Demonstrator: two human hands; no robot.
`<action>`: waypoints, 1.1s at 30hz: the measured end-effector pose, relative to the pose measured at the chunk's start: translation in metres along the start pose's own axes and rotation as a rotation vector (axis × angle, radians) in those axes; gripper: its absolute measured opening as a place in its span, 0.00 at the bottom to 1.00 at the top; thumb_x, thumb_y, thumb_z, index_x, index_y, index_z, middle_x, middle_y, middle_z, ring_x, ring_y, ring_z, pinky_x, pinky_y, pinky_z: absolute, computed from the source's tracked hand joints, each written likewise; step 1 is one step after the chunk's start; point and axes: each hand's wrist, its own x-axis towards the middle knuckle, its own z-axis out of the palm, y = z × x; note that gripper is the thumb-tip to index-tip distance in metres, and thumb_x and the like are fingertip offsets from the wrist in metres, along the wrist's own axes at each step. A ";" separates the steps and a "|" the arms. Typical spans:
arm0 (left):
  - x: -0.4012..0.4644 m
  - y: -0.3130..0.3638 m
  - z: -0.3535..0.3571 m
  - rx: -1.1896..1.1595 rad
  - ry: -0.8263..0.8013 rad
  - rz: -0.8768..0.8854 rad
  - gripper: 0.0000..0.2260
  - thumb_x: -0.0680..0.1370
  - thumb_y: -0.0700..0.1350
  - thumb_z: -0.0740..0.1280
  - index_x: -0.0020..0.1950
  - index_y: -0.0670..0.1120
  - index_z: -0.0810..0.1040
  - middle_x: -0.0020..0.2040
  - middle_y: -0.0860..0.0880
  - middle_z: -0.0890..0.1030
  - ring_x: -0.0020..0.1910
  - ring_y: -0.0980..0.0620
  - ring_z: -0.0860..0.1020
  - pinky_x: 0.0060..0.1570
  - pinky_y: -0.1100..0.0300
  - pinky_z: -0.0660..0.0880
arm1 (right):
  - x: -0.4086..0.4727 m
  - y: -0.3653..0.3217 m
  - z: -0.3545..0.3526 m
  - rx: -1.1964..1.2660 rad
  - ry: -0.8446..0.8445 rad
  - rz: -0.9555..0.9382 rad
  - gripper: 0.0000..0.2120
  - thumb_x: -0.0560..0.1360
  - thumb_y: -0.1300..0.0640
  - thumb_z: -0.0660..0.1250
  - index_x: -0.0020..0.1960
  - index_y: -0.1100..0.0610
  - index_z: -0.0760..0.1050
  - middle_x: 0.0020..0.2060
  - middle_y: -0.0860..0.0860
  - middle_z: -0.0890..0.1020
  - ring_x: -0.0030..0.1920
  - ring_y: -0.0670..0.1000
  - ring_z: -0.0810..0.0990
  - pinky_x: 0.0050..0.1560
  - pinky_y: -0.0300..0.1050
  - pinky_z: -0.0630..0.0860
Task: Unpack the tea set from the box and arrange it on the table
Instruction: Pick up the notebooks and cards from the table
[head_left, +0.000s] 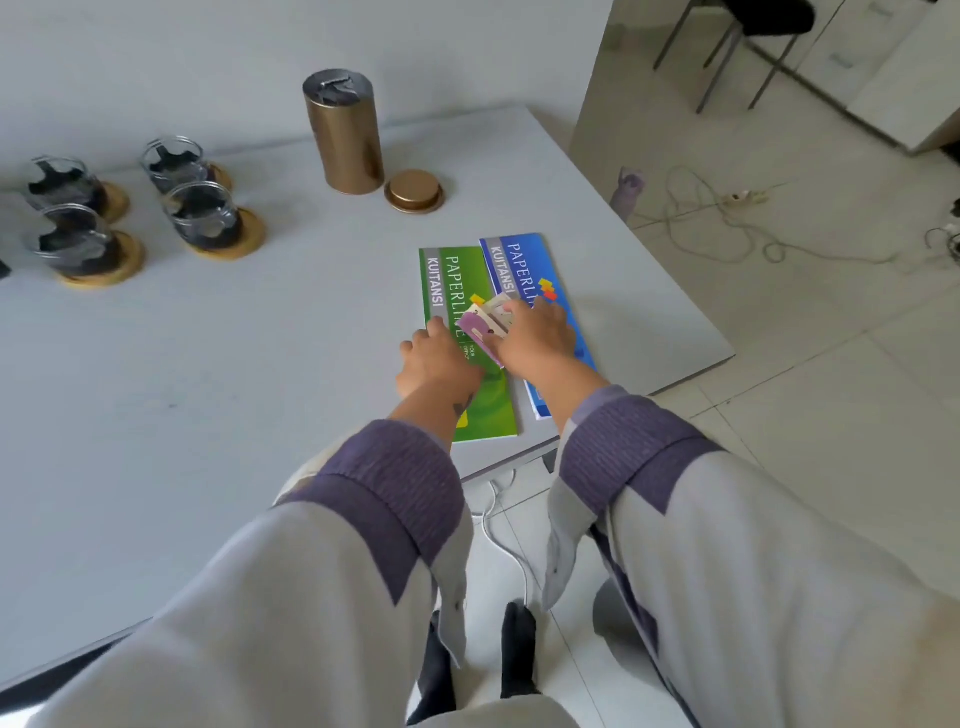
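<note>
We see the white bench (234, 364) carrying everything, and no box is in view. Toward its far edge stands a tall gold canister (345, 136), its gold lid (414, 191) just beside it. The green receipt book (462, 332) and blue receipt book (540, 306) lie side by side near the bench's right edge. The tea set's four glass cups (130, 202) (each on a wooden coaster) sit far left, well apart from our hands. Our left hand (434, 358) rests on the green book, fingers loosely curled, holding nothing. Our right hand (535, 338) pinches small cards (488, 325). The risk we judge: the cards could slip from that pinch, or the blue book get nudged over the near edge.
</note>
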 end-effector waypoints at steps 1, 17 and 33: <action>-0.001 0.000 0.003 0.008 -0.004 -0.011 0.38 0.72 0.52 0.74 0.74 0.44 0.57 0.69 0.44 0.67 0.70 0.44 0.63 0.61 0.48 0.69 | 0.004 0.000 0.004 -0.011 -0.015 0.018 0.28 0.76 0.41 0.63 0.72 0.50 0.63 0.72 0.57 0.64 0.73 0.60 0.59 0.70 0.56 0.61; 0.015 0.017 0.007 -0.174 -0.005 -0.415 0.40 0.62 0.46 0.82 0.67 0.41 0.64 0.62 0.41 0.72 0.63 0.39 0.72 0.59 0.47 0.75 | 0.034 0.017 0.011 0.329 -0.184 0.090 0.43 0.62 0.44 0.79 0.68 0.58 0.62 0.62 0.54 0.76 0.62 0.57 0.75 0.61 0.57 0.73; 0.010 0.073 -0.012 -0.475 0.266 -0.252 0.17 0.79 0.39 0.61 0.68 0.46 0.64 0.60 0.44 0.76 0.50 0.46 0.75 0.43 0.54 0.76 | 0.054 0.032 -0.063 0.908 -0.145 0.028 0.16 0.79 0.59 0.63 0.66 0.55 0.70 0.56 0.53 0.79 0.47 0.50 0.79 0.40 0.40 0.75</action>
